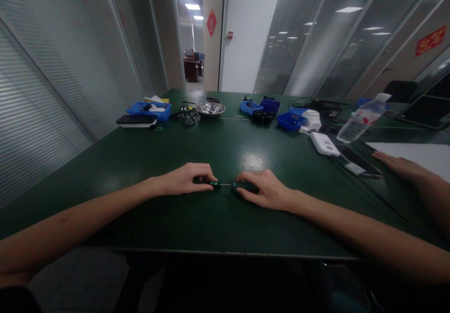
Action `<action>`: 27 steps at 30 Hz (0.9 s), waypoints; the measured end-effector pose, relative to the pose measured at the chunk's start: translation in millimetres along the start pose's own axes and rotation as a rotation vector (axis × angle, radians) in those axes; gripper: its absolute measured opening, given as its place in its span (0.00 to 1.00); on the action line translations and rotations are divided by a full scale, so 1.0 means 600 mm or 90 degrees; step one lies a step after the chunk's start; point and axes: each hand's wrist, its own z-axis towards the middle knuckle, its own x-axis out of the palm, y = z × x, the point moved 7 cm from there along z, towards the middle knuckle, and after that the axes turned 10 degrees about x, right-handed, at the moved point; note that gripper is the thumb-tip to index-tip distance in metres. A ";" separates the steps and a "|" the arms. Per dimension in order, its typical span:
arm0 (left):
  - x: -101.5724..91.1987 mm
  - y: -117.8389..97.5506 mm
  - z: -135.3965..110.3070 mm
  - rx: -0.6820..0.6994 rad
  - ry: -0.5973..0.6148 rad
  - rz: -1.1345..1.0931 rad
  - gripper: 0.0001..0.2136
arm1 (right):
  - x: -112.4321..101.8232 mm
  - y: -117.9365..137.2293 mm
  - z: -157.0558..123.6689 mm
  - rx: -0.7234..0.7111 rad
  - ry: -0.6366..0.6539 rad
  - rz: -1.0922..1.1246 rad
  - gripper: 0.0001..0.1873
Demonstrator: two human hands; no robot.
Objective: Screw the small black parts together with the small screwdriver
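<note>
Above the green table (168,219), near its front edge, my two hands face each other. My right hand (265,189) is closed around the dark handle of a screwdriver (226,184), whose thin metal shaft points left. Between thumb and fingers, my left hand (191,179) pinches a small black part with green on it (214,183). The shaft's tip meets this small part or lies right beside it; which one I cannot tell. My fingers hide much of both things.
Along the back stand a blue basket (165,112), a metal bowl (211,110), black cables (188,115) and a blue tray (290,121). To the right are a white power bank (323,144), a phone (362,160), a tilted water bottle (363,118) and another person's hand (401,165).
</note>
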 end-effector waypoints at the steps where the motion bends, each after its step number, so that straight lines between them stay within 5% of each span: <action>1: 0.000 0.000 0.000 0.002 0.001 -0.001 0.11 | 0.000 -0.001 0.000 0.001 0.001 0.000 0.15; 27: 0.001 -0.002 0.001 -0.001 0.008 -0.001 0.11 | 0.005 0.007 0.000 -0.031 0.028 -0.038 0.19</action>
